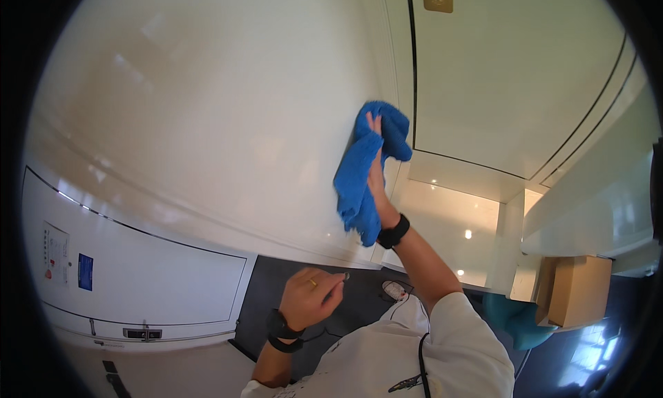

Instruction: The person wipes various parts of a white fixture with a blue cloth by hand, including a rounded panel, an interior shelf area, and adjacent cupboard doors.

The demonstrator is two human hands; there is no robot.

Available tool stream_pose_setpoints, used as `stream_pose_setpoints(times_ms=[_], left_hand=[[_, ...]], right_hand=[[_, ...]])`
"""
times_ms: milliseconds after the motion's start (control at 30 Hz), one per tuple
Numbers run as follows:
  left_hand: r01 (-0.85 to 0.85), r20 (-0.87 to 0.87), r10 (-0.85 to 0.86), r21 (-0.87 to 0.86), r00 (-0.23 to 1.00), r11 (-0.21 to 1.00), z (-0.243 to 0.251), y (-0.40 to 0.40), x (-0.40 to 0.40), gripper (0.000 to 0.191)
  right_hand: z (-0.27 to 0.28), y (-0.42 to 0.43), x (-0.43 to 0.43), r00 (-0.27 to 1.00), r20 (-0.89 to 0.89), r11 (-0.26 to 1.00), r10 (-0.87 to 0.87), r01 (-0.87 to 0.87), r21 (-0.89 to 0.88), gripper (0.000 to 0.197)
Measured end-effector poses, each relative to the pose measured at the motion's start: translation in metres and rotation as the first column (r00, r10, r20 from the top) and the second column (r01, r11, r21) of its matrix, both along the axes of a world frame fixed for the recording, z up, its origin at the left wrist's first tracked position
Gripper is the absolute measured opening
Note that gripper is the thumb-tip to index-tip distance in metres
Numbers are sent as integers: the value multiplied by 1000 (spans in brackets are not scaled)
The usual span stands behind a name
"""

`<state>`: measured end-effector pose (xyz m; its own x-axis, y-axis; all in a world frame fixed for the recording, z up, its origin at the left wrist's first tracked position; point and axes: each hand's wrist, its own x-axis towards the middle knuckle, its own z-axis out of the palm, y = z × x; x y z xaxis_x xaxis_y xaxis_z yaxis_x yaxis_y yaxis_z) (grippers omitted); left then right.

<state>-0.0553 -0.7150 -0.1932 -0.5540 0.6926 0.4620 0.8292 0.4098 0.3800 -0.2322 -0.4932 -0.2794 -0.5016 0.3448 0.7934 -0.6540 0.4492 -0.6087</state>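
My right hand [377, 178] presses a blue cloth [357, 180] against a large glossy white panel [233, 103], near its right edge. The cloth folds over the palm and hides part of the fingers, and its lower end hangs towards the wrist. Lower down, in front of my body, my left hand [313, 294] is held in the air with its fingers curled. A small shiny thing [346, 276] shows between its thumb and fingertip, too small to name. A gold ring [313, 282] is on one finger.
To the left stands a white door [155, 284] with a metal latch [142, 334] and a blue sticker [85, 271]. A panel with black seams [507, 87] is at upper right, above a white recess [450, 217]. A cardboard box [577, 292] and a teal chair [528, 320] are at lower right.
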Motion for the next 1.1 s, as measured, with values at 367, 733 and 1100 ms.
stream_pose_setpoints(times_ms=[367,733,1100], left_hand=[[-113,174,142,-163,974,980,-29,27,5,15],[-35,218,74,-175,973,984,-33,24,4,15],[80,298,-16,-203,954,976,-54,-5,27,11]], right_hand=[[-150,96,-123,932,290,944,216,-124,-305,65],[-259,41,-61,785,528,802,324,68,-593,65],[-257,-112,119,722,587,717,366,182,-672,66]])
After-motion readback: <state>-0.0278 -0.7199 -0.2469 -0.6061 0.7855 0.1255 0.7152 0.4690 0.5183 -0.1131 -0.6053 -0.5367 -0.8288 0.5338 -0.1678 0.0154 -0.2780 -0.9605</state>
